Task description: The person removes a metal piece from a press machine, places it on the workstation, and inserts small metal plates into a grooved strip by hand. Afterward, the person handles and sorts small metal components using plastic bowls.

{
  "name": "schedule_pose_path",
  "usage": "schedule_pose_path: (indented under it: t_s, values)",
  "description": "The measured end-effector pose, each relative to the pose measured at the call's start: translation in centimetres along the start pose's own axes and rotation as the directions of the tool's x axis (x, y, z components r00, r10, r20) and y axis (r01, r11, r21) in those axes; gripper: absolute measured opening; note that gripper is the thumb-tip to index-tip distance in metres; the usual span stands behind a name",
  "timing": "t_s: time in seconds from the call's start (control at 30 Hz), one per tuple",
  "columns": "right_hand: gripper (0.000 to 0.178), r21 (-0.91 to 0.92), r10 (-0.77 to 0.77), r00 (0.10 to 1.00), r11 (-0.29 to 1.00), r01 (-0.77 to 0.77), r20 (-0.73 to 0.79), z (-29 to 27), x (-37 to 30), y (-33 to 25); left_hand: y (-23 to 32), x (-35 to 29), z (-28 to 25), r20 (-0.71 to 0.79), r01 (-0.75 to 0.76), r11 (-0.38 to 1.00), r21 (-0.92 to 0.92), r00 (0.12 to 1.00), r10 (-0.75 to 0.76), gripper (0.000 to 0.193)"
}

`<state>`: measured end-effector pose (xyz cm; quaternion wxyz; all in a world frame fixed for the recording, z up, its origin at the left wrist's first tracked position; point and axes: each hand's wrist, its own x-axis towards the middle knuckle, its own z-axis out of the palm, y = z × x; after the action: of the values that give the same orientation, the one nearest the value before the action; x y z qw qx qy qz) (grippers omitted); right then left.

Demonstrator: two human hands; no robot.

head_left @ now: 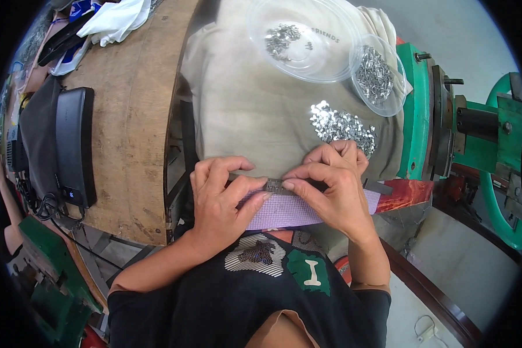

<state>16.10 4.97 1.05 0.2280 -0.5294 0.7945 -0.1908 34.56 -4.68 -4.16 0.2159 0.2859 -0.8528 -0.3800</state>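
A short grey strip [274, 185], metallic-looking with small notches or marks, lies along the far edge of a purple checked cloth [290, 211]. My left hand [221, 196] has its thumb and forefinger closed at the strip's left end. At the right end, my right hand [334, 184] pinches with thumb and forefinger; its other fingers are curled near a pile of small shiny metal pieces [341, 124]. My fingers cover both ends of the strip, and I cannot make out whether a tiny piece is between the right fingertips.
Beyond the pile stand a large clear plastic bowl [330, 72] and a smaller clear tub [401, 87], each with small metal parts. Green machinery [416, 116] borders the right side. On the left, a wooden table [127, 133] bears a black device [75, 145] with cables.
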Motion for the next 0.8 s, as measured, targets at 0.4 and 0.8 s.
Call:
schedule_pose_path:
  t_s: [0.4, 0.8]
  values:
    - [0.014, 0.004, 0.008, 1.000, 1.000, -0.008, 0.020, -0.7, -0.5, 0.9, 0.0, 0.2, -0.1, 0.018, -0.031, 0.999, 0.010, 0.999, 0.031, 0.023]
    - [0.015, -0.008, 0.020, 1.000, 1.000, -0.020, 0.022, -1.1, -0.6, 1.1, 0.1, 0.2, 0.0, 0.011, -0.009, 1.000, 0.004, 1.000, 0.009, 0.021]
